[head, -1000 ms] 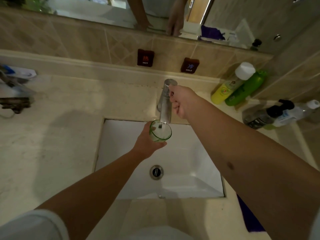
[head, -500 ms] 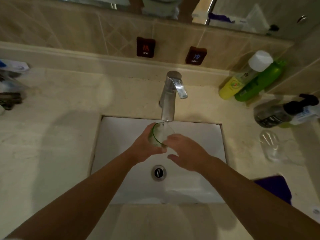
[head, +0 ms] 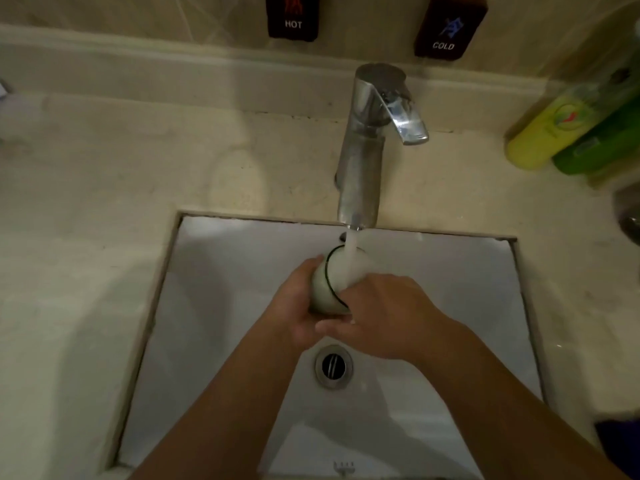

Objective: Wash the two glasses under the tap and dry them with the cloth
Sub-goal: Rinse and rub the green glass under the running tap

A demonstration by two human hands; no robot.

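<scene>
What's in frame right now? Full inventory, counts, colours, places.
glass: 1, clear with dark rim, under the running water
tap: 1, chrome, behind the sink, running
sink: 1, white, set in the beige counter
drain: 1, metal, sink floor
HOT label: 1, dark, wall
COLD label: 1, dark, wall
bottles: 2, yellow and green, right counter
left hand: grips the glass
right hand: on the glass rim

**Glass under the tap, over the sink**

I see the tap behind the sink, its stream falling into the glass. My left hand is left of the glass, my right hand right. Two bottles lie far right on the counter.
</scene>
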